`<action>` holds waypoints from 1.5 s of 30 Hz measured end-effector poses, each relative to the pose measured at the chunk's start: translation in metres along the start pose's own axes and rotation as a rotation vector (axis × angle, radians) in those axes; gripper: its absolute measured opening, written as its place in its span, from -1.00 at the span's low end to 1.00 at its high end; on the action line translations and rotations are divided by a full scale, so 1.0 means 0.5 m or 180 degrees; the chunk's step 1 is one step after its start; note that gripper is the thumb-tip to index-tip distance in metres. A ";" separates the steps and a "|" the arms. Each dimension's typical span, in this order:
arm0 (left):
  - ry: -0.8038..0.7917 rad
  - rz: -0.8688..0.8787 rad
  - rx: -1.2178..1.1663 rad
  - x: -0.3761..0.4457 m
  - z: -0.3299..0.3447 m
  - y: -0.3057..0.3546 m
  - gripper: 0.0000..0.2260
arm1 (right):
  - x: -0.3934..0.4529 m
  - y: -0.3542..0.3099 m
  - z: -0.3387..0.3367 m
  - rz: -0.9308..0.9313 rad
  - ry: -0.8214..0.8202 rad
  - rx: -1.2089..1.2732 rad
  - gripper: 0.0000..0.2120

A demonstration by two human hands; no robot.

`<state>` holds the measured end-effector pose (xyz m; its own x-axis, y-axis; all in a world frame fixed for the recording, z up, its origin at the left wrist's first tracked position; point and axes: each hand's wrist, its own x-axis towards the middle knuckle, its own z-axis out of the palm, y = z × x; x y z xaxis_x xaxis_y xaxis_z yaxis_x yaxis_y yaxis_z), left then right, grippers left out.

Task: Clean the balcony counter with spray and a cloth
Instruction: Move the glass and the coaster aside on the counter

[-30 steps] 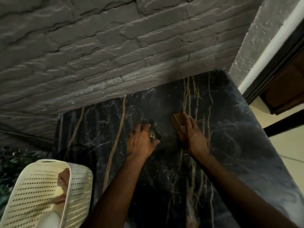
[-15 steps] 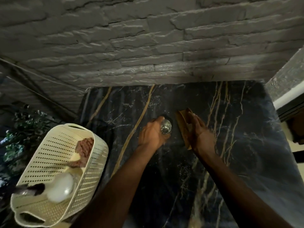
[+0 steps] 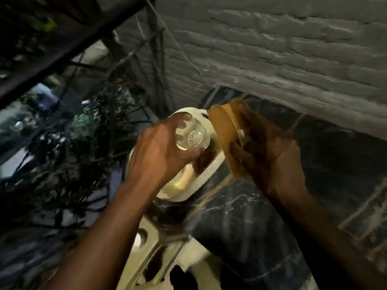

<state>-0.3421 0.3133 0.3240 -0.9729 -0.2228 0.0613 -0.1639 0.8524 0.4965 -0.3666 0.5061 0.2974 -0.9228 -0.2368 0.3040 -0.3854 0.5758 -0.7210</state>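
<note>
My left hand (image 3: 163,149) grips a clear glass (image 3: 191,136), its round base toward the camera, held above the cream perforated basket (image 3: 211,170). My right hand (image 3: 270,151) pinches a folded tan cloth (image 3: 225,130) just right of the glass, over the basket's far edge. The black marble counter (image 3: 240,216) with gold veins lies beneath and to the right of both hands. No spray bottle shows clearly; the basket's contents are blurred.
A grey brick wall (image 3: 282,49) backs the counter. Dark foliage (image 3: 79,143) and netting ropes fill the left beyond the counter's edge. A pale blurred frame (image 3: 150,258) sits below the basket near the counter's front left corner.
Both hands lifted off the counter and swung left to the basket, the left carrying the glass and the right the cloth. The camera turned left with them.
</note>
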 end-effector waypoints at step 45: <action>-0.0560 -0.2834 -0.0465 -0.445 0.279 -1.135 -0.63 | -0.387 -0.080 1.239 -0.1014 -0.3233 -0.0828 -0.37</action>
<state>-0.0551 -0.0549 -0.0925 -0.5100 -0.6830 -0.5228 -0.8540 0.3297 0.4023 -0.1752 0.0443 -0.1185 -0.4004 -0.8700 -0.2879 -0.7043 0.4931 -0.5107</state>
